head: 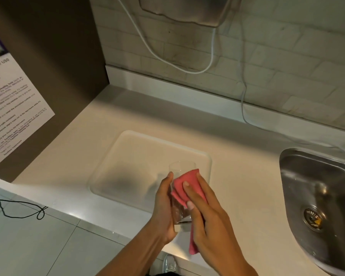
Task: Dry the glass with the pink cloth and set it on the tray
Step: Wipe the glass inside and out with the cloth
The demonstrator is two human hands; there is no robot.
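1. The left hand (164, 206) is closed around the side of the glass (180, 188), holding it above the near right part of the tray (116, 156).
2. The right hand (205, 214) presses the pink cloth (184, 186) flat against the glass wall, fingers spread; the cloth's tail hangs below the palm.
3. The glass is clear, tilted, its open end pointing far; it is not yet set down.
4. Judgement: the glass looks thin, rigid, fragile and slippery if wet. Grip the mid-body, not the rim.
5. The cloth is soft and adds friction.
6. The tray lies bare on the pale surface (247, 176), a steel sink (307, 176) to the right.
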